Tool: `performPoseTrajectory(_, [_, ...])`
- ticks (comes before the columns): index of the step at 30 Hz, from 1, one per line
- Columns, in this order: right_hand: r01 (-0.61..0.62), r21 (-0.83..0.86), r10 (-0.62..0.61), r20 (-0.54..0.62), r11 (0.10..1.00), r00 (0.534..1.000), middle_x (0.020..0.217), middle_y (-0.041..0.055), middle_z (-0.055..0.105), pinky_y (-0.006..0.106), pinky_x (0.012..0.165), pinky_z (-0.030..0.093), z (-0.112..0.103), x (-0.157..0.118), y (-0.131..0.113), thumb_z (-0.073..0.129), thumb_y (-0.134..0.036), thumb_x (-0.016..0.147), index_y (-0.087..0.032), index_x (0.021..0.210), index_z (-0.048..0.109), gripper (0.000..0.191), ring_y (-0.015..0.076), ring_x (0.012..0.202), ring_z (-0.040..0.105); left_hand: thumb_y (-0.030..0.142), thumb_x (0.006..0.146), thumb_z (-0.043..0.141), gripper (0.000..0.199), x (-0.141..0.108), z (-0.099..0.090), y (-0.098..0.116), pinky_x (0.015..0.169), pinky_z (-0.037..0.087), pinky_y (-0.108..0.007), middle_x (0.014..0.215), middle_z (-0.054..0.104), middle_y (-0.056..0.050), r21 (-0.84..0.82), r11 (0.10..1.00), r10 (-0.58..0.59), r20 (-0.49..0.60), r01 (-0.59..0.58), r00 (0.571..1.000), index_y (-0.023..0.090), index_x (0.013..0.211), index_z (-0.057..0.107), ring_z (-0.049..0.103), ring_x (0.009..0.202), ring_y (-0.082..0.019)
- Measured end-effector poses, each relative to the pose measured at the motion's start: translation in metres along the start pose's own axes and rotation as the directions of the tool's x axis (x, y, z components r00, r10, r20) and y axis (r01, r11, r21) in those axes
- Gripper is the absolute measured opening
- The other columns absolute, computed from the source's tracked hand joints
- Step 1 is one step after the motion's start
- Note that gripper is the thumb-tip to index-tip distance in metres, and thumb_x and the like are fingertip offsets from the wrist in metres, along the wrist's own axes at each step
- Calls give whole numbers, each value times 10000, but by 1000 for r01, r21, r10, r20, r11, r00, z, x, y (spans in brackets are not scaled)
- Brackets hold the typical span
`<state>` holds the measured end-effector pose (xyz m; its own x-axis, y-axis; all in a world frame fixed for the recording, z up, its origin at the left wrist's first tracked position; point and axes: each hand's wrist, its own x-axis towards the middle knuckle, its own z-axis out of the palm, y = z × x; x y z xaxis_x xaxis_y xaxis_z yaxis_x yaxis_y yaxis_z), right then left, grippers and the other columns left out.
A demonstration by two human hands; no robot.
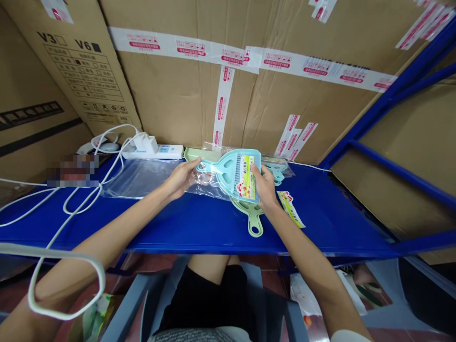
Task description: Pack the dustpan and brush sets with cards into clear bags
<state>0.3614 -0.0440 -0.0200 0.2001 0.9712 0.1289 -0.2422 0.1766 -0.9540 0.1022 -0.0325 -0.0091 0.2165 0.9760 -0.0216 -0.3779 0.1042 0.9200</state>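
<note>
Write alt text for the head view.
A left hand holds a blue dustpan by its handle, a right hand by its wide edge, above a blue table. A green dustpan, a loose label and clear plastic lie there.

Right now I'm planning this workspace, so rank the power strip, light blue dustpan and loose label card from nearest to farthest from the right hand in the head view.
1. Light blue dustpan: held in the right hand.
2. Loose label card: on the blue table, just right of that hand.
3. Power strip: at the table's back, well to the left.
</note>
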Motion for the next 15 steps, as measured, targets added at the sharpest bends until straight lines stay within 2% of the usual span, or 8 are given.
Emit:
performPoseTrajectory(4, [-79, -8, 78, -12, 997, 997, 780, 14, 788, 396, 656, 659, 0, 3, 6, 938, -619, 621, -260, 875, 632, 535, 303, 821, 801, 232, 946, 755, 180, 1, -1, 0, 581, 661, -314, 848, 794, -214, 37, 999, -35, -38, 36, 999, 88, 854, 701, 818, 783, -305])
performPoseTrajectory(9, [-147, 13, 147, 23, 989, 989, 761, 39, 785, 408, 674, 659, -2, 5, 7, 881, -615, 702, -246, 840, 644, 461, 315, 844, 803, 220, 898, 810, 169, 3, -2, 0, 694, 707, -379, 811, 786, -182, 33, 998, -45, -117, 49, 992, 110, 843, 694, 829, 824, -334])
performPoseTrajectory(15, [-157, 84, 154, 41, 984, 987, 782, 77, 805, 397, 670, 652, -5, 6, -4, 773, -606, 759, -246, 740, 639, 384, 314, 869, 800, 213, 878, 828, 184, 5, -8, 3, 774, 712, -427, 753, 741, -119, 61, 998, 1, -202, 11, 979, 100, 825, 693, 827, 784, -323])
